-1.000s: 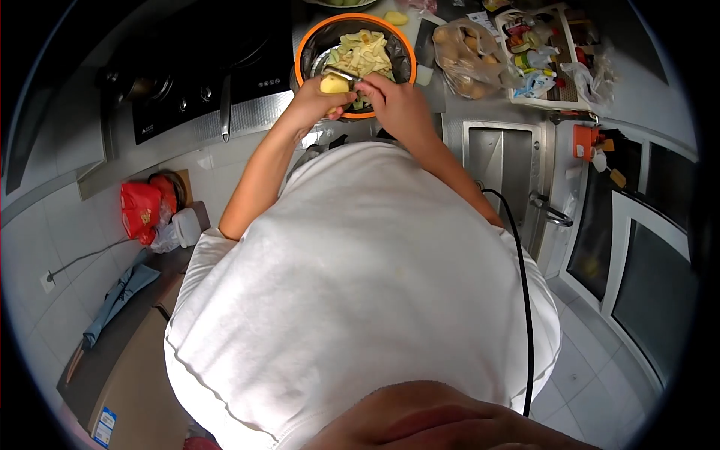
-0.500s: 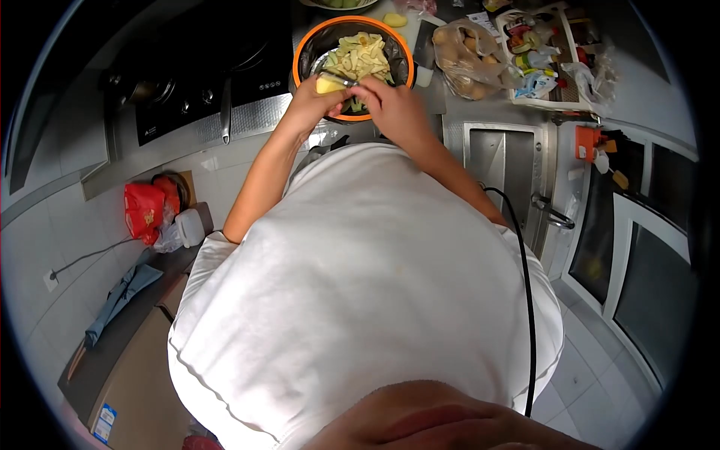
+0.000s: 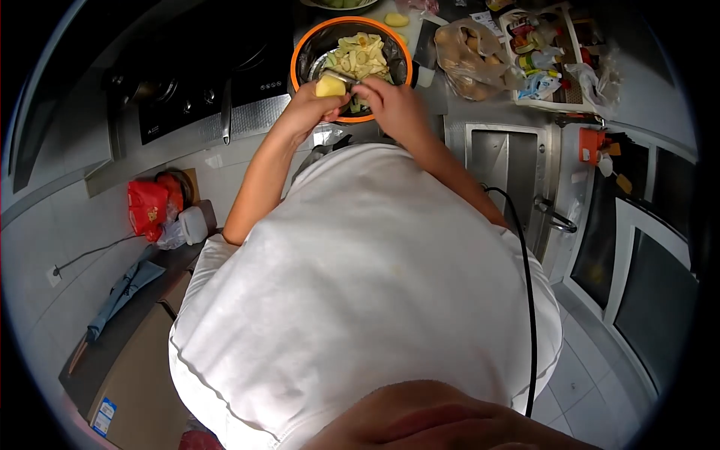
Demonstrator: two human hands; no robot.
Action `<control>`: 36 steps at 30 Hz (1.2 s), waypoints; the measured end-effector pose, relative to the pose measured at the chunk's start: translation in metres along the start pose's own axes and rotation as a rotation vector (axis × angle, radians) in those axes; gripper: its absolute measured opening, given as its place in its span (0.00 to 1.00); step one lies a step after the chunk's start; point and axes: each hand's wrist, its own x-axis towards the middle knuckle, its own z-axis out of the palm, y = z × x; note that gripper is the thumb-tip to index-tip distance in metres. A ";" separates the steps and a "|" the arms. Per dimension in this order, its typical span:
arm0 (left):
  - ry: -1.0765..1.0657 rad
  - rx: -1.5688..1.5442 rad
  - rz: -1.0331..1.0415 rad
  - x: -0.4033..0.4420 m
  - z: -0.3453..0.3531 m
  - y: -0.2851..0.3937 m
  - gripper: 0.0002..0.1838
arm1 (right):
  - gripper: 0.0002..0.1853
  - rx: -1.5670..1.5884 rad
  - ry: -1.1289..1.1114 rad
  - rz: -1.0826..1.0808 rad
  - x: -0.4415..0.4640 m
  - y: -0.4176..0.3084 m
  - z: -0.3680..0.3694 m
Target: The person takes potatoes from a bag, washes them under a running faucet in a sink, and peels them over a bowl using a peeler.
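Observation:
My left hand [image 3: 304,111] is wrapped round a peeled yellow potato [image 3: 330,87]. Close on its right, my right hand [image 3: 395,107] is closed on a peeler, whose metal blade [image 3: 342,76] lies along the potato's upper edge; its handle is mostly hidden by the fingers. Both hands are over the near side of an orange-rimmed bin [image 3: 298,51] lined with a dark bag. A heap of pale peelings [image 3: 358,54] lies inside it.
A stove [image 3: 187,101] is at the left, a metal sink [image 3: 499,154] at the right. Behind the sink sit a plastic bag of potatoes [image 3: 466,60] and a crate of packets [image 3: 577,49]. Another peeled potato [image 3: 396,19] lies beyond the bin. A black cable [image 3: 525,277] hangs along my right side.
The potato shows more of its yellow face below the blade, which now sits at its upper edge. Both hands keep nearly the same place over the bin.

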 end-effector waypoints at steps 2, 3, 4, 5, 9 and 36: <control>0.035 -0.073 -0.014 -0.013 0.005 0.008 0.14 | 0.14 -0.081 0.159 0.051 0.009 0.021 0.000; 0.034 -0.073 -0.016 -0.012 0.005 0.008 0.14 | 0.14 -0.130 0.124 0.096 0.011 0.029 -0.005; 0.075 -0.029 0.030 -0.010 0.004 0.007 0.15 | 0.14 -0.129 0.123 0.092 0.010 0.034 -0.007; 0.120 0.015 0.077 -0.008 0.002 0.006 0.17 | 0.14 -0.084 0.064 0.138 0.010 0.025 -0.016; 0.160 0.013 0.033 0.001 0.001 -0.003 0.19 | 0.14 0.163 0.059 0.062 -0.004 -0.001 -0.012; 0.087 0.122 0.025 0.001 -0.001 -0.014 0.13 | 0.14 -0.058 0.090 -0.061 -0.010 -0.014 0.001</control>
